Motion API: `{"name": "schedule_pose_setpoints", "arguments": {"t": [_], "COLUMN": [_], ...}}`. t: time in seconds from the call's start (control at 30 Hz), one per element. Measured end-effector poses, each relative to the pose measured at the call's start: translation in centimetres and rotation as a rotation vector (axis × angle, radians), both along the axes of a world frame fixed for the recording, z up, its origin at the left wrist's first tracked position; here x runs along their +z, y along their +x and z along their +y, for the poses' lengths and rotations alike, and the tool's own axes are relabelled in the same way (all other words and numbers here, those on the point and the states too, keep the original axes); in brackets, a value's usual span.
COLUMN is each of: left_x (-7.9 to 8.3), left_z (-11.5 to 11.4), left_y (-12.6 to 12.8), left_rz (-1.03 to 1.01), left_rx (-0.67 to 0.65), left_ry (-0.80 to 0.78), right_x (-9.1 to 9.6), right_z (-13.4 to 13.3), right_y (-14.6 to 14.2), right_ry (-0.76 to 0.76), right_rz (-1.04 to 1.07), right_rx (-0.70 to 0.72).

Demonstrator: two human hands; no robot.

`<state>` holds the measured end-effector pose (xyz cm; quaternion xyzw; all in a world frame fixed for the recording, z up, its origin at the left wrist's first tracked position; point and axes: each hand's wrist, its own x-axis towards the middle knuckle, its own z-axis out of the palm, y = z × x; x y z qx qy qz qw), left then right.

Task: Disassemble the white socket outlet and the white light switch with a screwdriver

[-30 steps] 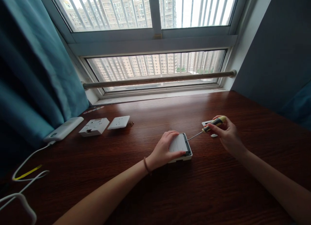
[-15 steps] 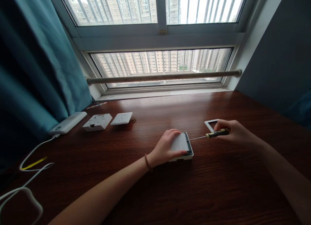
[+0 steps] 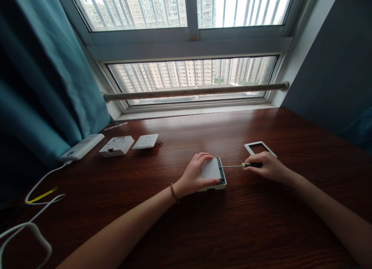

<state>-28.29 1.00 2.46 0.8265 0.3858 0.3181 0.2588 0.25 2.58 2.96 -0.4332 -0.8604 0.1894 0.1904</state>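
Tip of slim black-and-yellow-handled screwdriver [image 3: 238,166] at right side of white square plastic wall switch [image 3: 213,171], midway between left and right edges of dark wooden desk [image 3: 232,230], shaft level, pointing left from closed grip of right hand [image 3: 269,167], left hand [image 3: 194,177] clasping switch from above.

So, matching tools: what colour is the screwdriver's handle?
Black with yellow on the screwdriver handle, head view.
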Motion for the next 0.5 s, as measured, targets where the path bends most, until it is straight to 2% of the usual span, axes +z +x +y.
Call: {"name": "schedule_pose_setpoints", "arguments": {"t": [0.1, 0.17, 0.5], "left_x": [0.0, -0.1, -0.3], "left_z": [0.4, 0.7, 1.4], "left_y": [-0.4, -0.7, -1.2], "left_rz": [-0.023, -0.061, -0.182], "left_rx": [0.004, -0.01, -0.071], "left_ry": [-0.018, -0.045, -0.109], "right_x": [-0.6, -1.0, -1.9], "right_z": [0.0, -0.1, 0.0], "right_y": [-0.6, -0.8, -1.0], "right_ry": [-0.114, -0.138, -0.115], "right_rz": [0.045, 0.066, 0.116], "right_rx": [-0.006, -0.02, -0.049]}}
